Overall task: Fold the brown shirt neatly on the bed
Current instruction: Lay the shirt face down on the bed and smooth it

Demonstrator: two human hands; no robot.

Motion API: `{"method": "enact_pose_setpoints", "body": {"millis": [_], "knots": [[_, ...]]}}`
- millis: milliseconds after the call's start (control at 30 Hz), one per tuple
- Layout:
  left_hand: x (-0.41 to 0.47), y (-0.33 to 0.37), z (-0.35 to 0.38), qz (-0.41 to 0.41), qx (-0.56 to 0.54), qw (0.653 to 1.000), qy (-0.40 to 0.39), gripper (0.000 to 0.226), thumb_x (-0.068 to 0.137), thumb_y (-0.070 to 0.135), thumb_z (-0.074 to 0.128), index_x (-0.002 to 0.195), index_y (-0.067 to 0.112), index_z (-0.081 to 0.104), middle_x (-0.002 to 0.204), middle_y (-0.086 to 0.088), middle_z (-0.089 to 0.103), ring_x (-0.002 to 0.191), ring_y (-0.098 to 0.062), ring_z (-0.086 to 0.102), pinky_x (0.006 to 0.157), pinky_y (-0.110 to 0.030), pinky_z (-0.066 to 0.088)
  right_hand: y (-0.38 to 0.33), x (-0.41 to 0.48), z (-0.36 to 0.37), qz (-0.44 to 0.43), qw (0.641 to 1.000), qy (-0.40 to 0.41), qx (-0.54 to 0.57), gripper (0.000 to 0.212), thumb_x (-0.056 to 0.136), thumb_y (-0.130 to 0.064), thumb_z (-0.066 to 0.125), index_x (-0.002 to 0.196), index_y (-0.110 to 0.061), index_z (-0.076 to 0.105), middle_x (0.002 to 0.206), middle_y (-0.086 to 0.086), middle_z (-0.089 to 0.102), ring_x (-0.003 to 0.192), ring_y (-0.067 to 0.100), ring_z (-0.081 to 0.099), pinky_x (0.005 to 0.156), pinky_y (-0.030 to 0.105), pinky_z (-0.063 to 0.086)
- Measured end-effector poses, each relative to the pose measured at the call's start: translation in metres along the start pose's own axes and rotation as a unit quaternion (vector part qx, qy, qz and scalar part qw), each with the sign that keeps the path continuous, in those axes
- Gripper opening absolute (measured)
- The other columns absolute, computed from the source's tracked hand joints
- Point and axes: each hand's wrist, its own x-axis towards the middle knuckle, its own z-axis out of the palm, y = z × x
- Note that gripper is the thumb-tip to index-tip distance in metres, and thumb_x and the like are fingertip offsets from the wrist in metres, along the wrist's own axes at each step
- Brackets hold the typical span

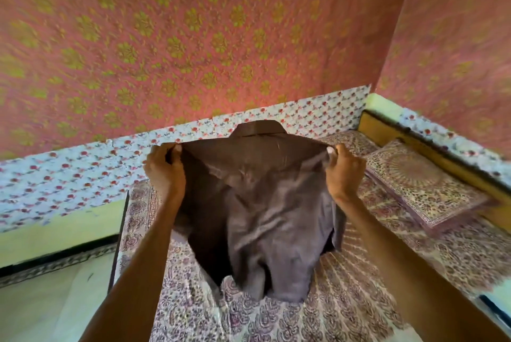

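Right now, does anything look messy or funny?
The brown shirt is wrinkled, its lower part bunched on the bed, while the left hand and right hand hold its shoulders up. Nothing looks damaged.

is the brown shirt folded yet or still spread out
Not folded: the brown shirt hangs opened out, held up by the shoulders by the left hand and right hand over the bed.

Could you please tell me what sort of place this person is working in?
Most likely a bedroom at home: a bed under a paisley-printed cotton bedspread, a flat matching printed pillow by the wooden bed frame, and pink floral-patterned walls.
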Motion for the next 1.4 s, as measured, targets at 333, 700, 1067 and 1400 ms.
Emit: {"method": "enact_pose_setpoints", "body": {"millis": [333, 700, 1067, 1400], "knots": [[-0.097, 0.044, -0.024, -0.080, -0.017, 0.995, -0.059, 0.017, 0.093, 0.016, 0.058, 0.102, 0.006, 0.069, 0.102, -0.016, 0.070, 0.093, -0.030, 0.064, 0.073, -0.030, 0.043, 0.099, -0.029, -0.068, -0.005, 0.898, -0.383, 0.215, 0.020, 0.090, -0.034, 0.065, 0.095, -0.015, 0.070, 0.074, -0.003, 0.066, 0.065, 0.012, 0.060, 0.053, 0.019, 0.044], [-0.134, 0.104, -0.034, 0.041, -0.039, 0.994, 0.097, 0.014, 0.090, 0.010, 0.057, 0.095, 0.002, 0.068, 0.100, -0.015, 0.064, 0.088, -0.021, 0.057, 0.075, -0.016, 0.035, 0.104, -0.015, -0.110, 0.019, 0.982, 0.045, 0.183, 0.018, 0.091, -0.016, 0.058, 0.102, -0.015, 0.072, 0.094, 0.009, 0.074, 0.085, 0.029, 0.066, 0.067, 0.032, 0.046], [-0.180, 0.062, -0.056, 0.057, 0.027, 0.942, -0.329, 0.024, 0.088, -0.004, 0.060, 0.077, 0.016, 0.068, 0.069, 0.013, 0.064, 0.079, -0.012, 0.056, 0.064, -0.020, 0.041, 0.149, -0.070, -0.108, -0.048, 0.990, 0.128, 0.026, 0.026, 0.080, -0.003, 0.051, 0.101, -0.012, 0.064, 0.089, 0.011, 0.068, 0.089, 0.034, 0.055, 0.070, 0.038, 0.039], [-0.172, 0.022, 0.003, 0.046, 0.160, 0.933, -0.318, 0.027, 0.085, 0.005, 0.057, 0.090, 0.031, 0.055, 0.086, 0.002, 0.065, 0.077, -0.024, 0.062, 0.069, -0.035, 0.049, 0.142, -0.071, -0.060, 0.014, 0.959, -0.218, -0.181, 0.028, 0.086, -0.018, 0.065, 0.114, -0.015, 0.066, 0.092, 0.014, 0.070, 0.101, 0.033, 0.057, 0.092, 0.043, 0.042]]}}
